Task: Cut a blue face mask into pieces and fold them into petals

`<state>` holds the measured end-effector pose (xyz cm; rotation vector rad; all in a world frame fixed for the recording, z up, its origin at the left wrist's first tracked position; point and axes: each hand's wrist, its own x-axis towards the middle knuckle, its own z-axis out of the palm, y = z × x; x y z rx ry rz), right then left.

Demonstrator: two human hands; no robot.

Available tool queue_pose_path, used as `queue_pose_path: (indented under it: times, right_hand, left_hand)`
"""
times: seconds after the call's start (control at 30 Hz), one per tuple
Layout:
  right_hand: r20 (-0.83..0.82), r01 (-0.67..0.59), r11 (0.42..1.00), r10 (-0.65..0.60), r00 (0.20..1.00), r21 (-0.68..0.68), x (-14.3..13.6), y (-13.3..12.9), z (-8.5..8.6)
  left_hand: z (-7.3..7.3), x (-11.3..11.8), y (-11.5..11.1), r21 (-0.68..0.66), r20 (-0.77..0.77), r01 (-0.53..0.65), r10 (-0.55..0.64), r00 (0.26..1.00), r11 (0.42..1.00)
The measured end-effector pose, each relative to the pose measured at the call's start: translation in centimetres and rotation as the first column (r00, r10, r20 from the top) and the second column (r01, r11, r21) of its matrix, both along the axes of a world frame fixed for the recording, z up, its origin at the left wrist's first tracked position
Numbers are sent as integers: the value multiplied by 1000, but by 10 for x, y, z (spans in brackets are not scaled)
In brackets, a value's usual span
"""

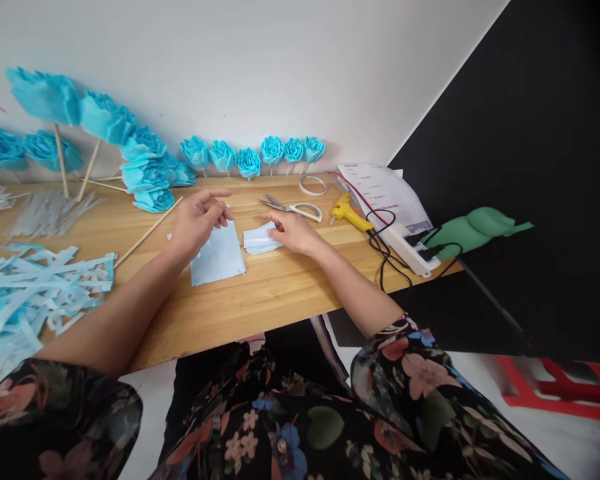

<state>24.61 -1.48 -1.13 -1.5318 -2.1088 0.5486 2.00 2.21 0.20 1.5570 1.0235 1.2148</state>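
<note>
My left hand [200,220] is over the upper left part of a light blue rectangular sheet pile [219,257], its index finger stretched out and its thumb apart, holding nothing that I can see. My right hand [296,231] is at the right end of a smaller stack of folded pale blue pieces [258,240], thumb on top and fingers around its end. The two piles lie side by side on the wooden table [280,287]. Just beyond my right hand lie scissors with white handles [305,211], their blades partly open.
Blue crepe-like flowers [223,155] on sticks line the wall. Cut blue strips [45,287] and clear thin strips [50,212] lie left, near a wooden stick [147,233]. A tape roll [313,185], yellow glue gun [350,212], papers [385,193] and power strip [413,250] with cables are right.
</note>
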Motion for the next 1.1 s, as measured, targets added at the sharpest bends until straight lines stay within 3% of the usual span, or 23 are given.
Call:
queue_pose_path:
  times: [0.23, 0.53, 0.77, 0.97, 1.1]
  right_hand:
    - [182, 14, 1000, -18, 983, 23, -4, -5, 7]
    - [264, 92, 988, -122, 957, 121, 2, -6, 15]
    - [361, -112, 989, 69, 930, 99, 3, -3, 16]
    - [377, -103, 995, 90, 922, 16, 0, -5, 20]
    - [310, -93, 994, 72, 948, 53, 0, -7, 19]
  left_hand:
    - [-4, -4, 7, 38, 65, -45, 42, 997, 998]
    - [2, 3, -8, 56, -156, 79, -69, 985, 995]
    - [-7, 3, -5, 85, -197, 94, -75, 978, 992]
    - [-9, 6, -9, 121, -297, 159, -117, 948, 980]
    - [-9, 8, -11, 127, -341, 185, -132, 931, 975]
